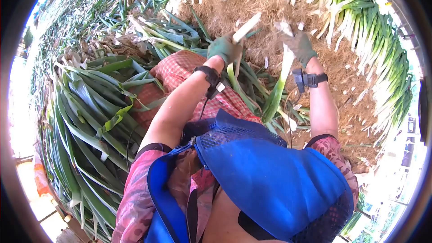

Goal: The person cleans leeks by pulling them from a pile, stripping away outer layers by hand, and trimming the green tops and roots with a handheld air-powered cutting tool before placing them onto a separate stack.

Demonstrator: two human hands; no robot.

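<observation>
My left hand (226,48), in a green glove, is closed round a leek (247,28) whose white end points up and to the right. Its green leaves hang below the glove. To the right, my right hand (300,46), also gloved, is closed on a second leek (284,73), with the white stalk running down to green leaves near my lap. The fingertips of this glove are slightly blurred. The two hands are apart, above a heap of brown roots (252,6).
A large pile of green leeks (90,117) lies at the left. Cleaned leeks (360,27) form a curved row at the upper right. Red checked cloth (180,69) is by my left forearm. Leaf scraps (103,13) cover the upper left ground.
</observation>
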